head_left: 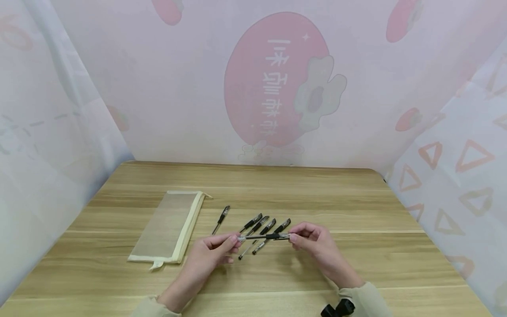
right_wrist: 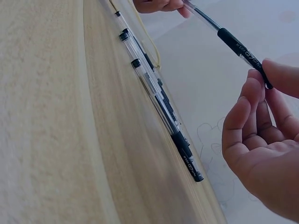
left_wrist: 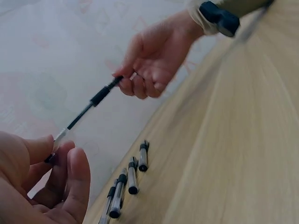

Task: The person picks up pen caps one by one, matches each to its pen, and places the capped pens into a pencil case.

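Both hands hold one gel pen [head_left: 266, 237] level above the table, its clear barrel showing a dark refill. The left hand [head_left: 210, 255] pinches the barrel's rear end between thumb and fingers. At the other end, the right hand [head_left: 318, 248] pinches the black capped tip. In the right wrist view, white lettering marks the held pen's [right_wrist: 238, 46] black grip. Beneath and just behind it, several similar pens [head_left: 282, 226] lie slanted side by side on the table. Another pen [head_left: 223, 215] lies apart from them, farther left, partly hidden by the left hand.
A flat mesh zip pouch [head_left: 164, 229] with cream edging lies on the wooden table [head_left: 336, 198], left of the pens. Its fabric tab points toward the person. Printed curtains [head_left: 190, 88] stand along the table's back and both sides. A black device [head_left: 338, 308] is strapped at the right wrist.
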Motion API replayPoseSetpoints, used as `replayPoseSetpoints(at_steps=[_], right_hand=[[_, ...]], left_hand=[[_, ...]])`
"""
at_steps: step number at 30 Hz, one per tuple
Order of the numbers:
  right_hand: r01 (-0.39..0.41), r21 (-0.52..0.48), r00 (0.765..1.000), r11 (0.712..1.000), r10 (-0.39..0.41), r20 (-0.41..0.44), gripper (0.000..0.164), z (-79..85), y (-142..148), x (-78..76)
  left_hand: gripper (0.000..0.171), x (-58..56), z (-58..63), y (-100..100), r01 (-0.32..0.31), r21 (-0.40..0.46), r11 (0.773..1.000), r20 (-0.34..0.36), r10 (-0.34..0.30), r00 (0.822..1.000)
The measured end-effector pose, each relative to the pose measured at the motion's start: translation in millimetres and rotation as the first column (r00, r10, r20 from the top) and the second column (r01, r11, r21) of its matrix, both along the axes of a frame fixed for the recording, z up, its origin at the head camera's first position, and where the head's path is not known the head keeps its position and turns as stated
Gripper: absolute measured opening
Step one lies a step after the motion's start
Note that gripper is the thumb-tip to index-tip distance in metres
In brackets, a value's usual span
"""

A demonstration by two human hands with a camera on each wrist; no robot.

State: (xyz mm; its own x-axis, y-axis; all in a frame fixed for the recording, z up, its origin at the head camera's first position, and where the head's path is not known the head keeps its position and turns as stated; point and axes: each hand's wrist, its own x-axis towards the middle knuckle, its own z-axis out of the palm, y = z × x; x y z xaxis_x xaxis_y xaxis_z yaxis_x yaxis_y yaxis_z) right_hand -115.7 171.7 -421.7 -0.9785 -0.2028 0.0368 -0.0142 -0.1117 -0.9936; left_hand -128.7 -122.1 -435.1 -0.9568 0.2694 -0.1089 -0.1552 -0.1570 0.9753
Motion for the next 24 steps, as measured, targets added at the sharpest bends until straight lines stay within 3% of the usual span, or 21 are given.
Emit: replayPoseSetpoints(at_steps=[5, 15, 24], right_hand=[[0.019, 0.024, 1.0, 1.0, -0.019, -0.006, 0.023, -1.0, 0.2, -0.6], [0.101, 0.089, 0.995, 0.991, -0.101, -0.001, 0.031, -4.8, 0.8, -1.7], [0.103, 0.094, 0.995, 0.99, -0.104, 0.0, 0.03, -4.4, 1.2, -1.7]], left_hand=[[0.031, 0.2, 0.2, 1.6, -0.04, -0.051, 0.998, -0.053, 0.037, 0.998], [0.024, 0.7, -1.4, 3.8, 0.004, -0.083, 0.997, -0.187, -0.02, 0.982], [0.025, 1.7, -1.8, 2.6, 0.023, -0.072, 0.997, -0.175, -0.036, 0.984]])
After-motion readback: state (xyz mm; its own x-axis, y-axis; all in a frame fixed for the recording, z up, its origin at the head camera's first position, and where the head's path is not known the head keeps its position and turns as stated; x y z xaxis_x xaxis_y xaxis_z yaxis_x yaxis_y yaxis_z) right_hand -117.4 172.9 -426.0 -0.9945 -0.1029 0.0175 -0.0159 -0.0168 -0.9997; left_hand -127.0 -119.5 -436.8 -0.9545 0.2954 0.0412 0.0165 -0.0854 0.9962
